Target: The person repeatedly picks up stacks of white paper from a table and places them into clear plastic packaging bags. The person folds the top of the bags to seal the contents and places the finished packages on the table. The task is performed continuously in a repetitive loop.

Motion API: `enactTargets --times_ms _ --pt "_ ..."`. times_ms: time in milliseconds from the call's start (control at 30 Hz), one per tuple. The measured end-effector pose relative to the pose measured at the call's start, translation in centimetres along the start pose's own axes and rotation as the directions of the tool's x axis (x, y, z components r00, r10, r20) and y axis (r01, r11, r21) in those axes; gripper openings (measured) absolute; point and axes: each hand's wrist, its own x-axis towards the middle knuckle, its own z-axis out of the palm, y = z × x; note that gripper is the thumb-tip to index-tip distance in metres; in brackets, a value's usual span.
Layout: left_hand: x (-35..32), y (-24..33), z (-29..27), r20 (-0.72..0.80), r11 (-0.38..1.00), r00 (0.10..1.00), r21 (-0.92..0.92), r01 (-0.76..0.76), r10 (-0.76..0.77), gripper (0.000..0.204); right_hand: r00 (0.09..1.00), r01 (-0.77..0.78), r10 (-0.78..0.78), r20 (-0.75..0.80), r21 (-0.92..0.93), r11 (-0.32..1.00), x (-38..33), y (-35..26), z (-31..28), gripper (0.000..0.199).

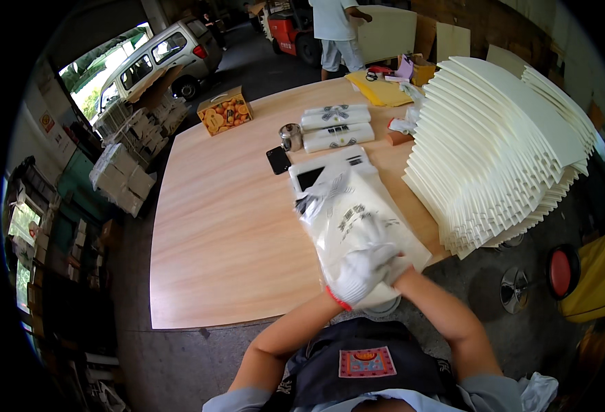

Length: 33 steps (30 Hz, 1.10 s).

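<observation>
Left hand (361,269) (gloved) grips white bag (357,220) | right hand (397,266) beneath, grip unclear

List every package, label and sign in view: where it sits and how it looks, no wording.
Clear plastic bag, near table edge under both gloved hands: white, dark print.
Two white rolled packs, table's far middle: long, dark marks.
Cardboard box, far left corner: brown, orange fruit pictures.
Yellow flat package, far edge.
Wall sign, far left: small, white, orange mark.
</observation>
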Motion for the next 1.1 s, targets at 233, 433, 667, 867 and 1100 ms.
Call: enactTargets --times_ms 233,433,667,867,1100 --pt "-8.5 -1.9 2.5 0.056 0.999 0.998 0.024 0.022 -0.023 0.018 0.757 -0.653 0.637 0.147 0.198 0.731 -10.3 -6.1 -3.2 0.043" --pt "-14.1 -5.6 0.9 -0.064 0.921 0.994 0.375 0.107 -0.09 0.037 0.699 -0.651 0.542 0.467 0.102 0.752 -11.6 -3.6 -1.7 0.023" --pt "-21.0 -7.0 0.4 -0.468 0.594 0.366 -0.599 0.537 -0.804 0.026 0.613 -0.472 0.24 0.753 0.105 0.876 -11.1 -5.1 -5.5 0.03" --pt "-25.0 -1.9 -1.6 -0.314 0.662 0.625 -0.015 0.75 -0.715 0.028 0.151 -0.58 -0.015 0.988 0.101 0.808 -11.4 -5.0 -10.4 0.036" --pt "-23.8 -2.2 -2.5 -0.432 0.743 0.667 -0.011 0.669 -0.607 0.025 0.264 -0.917 0.068 0.962 0.228 0.328 -12.1 1.0 -6.4 0.056"
